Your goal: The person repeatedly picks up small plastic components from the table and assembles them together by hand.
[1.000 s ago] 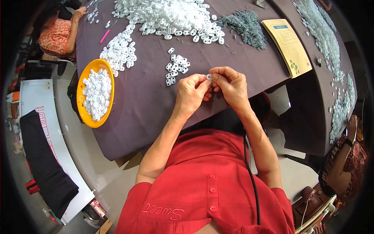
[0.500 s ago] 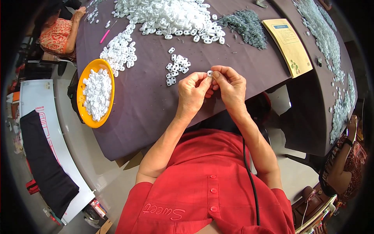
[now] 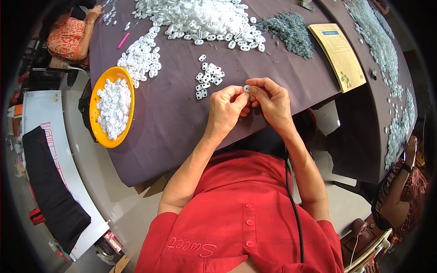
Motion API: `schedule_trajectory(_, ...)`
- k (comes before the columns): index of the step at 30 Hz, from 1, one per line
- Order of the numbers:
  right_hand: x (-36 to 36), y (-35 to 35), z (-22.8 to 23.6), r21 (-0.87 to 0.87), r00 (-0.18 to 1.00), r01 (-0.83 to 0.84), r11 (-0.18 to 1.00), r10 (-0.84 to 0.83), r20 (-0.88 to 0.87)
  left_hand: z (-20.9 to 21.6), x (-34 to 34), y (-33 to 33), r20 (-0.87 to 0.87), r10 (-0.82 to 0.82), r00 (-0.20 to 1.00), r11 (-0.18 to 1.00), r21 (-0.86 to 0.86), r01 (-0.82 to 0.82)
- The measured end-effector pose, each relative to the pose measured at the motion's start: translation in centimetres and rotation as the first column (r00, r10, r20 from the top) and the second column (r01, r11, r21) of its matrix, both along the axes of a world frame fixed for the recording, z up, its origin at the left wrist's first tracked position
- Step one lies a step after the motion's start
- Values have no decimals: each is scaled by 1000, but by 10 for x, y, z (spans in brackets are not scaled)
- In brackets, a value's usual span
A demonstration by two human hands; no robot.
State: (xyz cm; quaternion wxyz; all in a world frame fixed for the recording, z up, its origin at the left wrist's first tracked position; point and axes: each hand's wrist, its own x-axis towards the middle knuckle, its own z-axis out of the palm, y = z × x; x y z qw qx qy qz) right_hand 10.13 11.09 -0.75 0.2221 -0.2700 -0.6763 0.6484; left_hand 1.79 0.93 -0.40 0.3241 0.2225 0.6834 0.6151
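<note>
"Pinching one white piece (image 3: 246,88): my right hand (image 3: 276,102) grips it between thumb and forefinger, and the tips of my left hand (image 3: 224,108) meet it from the other side."

"What just changed?"

"Very little. Over the last second it has only shifted slightly in my fingertips. Neither hand has let go, so I judge it's the same piece being handled, and it hasn't been laid down."

"Where is it, exactly?"

"Above the tabletop (image 3: 168,123), just in from the near edge. I can't tell whether my fingers hide anything else."

"And past your hands?"

"A small cluster (image 3: 210,72) lies farther in from that edge, left of my fingertips. It looks as it did a second ago, so I see nothing added or taken."

"Farther out?"

"An orange plate (image 3: 111,142) of white pieces sits at the left edge. Beyond it a low pile (image 3: 143,59) runs toward the big heap (image 3: 195,20) on the far side. Right of that heap is a grey pile (image 3: 289,34), then a booklet (image 3: 339,59) along the right edge. A pink tool (image 3: 124,41) lies near the left edge, and a co-worker (image 3: 68,41) sits past it."
</note>
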Motion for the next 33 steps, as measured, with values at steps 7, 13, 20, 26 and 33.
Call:
schedule_trajectory(7,-1,7,-1,-94,997,-70,993,68,-30,6,-5,0,98,-70,993,998,6,70)
schedule_trajectory(13,-2,9,0,-211,999,-33,977,26,-37,1,-5,-2,96,-53,994,999,14,52)
schedule_trajectory(20,-2,11,0,-232,999,-22,972,11,-51,1,-5,-2,107,-52,993,999,-6,53)
schedule_trajectory(26,0,13,2,-220,998,-63,973,57,-33,1,-5,-3,119,-65,991,998,-17,68)
schedule_trajectory(33,4,14,2,-174,992,-124,977,119,-38,4,-5,-2,131,-65,989,998,-17,68)
